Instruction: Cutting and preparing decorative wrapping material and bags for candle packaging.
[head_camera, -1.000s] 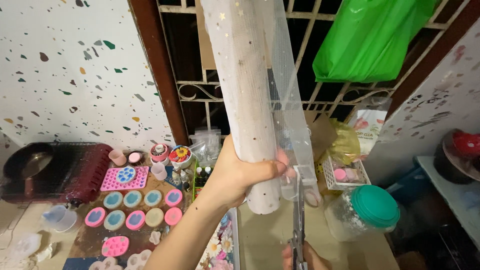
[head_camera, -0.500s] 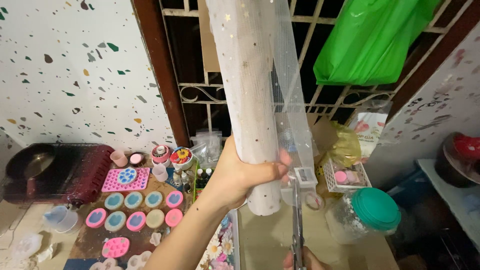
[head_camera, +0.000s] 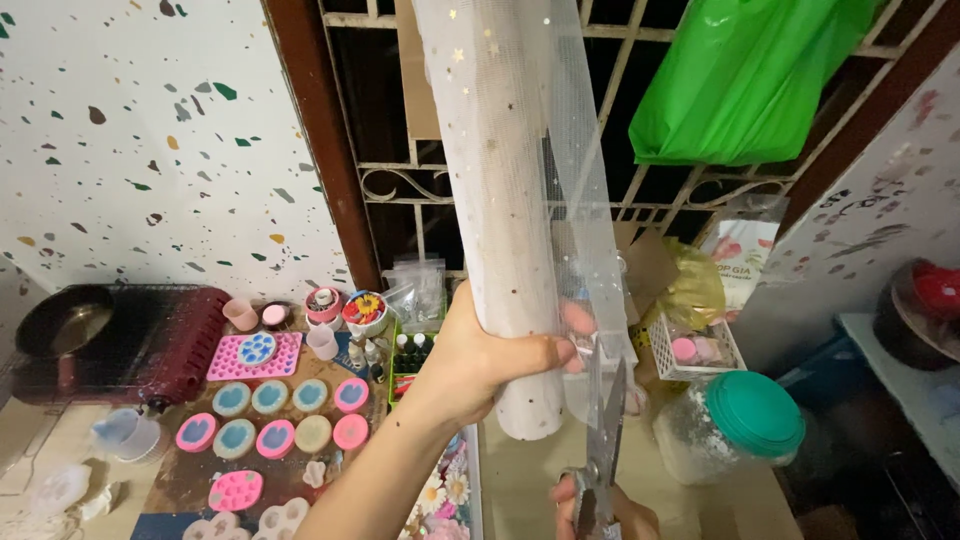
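My left hand (head_camera: 480, 360) grips a tall roll of sheer white tulle (head_camera: 500, 170) dotted with gold stars, held upright in the middle of the view. A loose sheet of the tulle (head_camera: 580, 180) hangs off its right side. My right hand (head_camera: 605, 515), at the bottom edge, holds a pair of metal scissors (head_camera: 603, 440) pointing up. Their blades are open at the lower edge of the loose sheet, just right of my left hand's fingers.
A low table holds pink round moulds (head_camera: 270, 420), small cups (head_camera: 325, 305) and bottles. A dark red stove with a black pan (head_camera: 110, 340) is at the left. A jar with a teal lid (head_camera: 740, 425) stands at the right, and a green plastic bag (head_camera: 750, 80) hangs on the window grille.
The scissors have risen slightly toward the tulle's lower edge. My left hand and the roll have stayed almost still.
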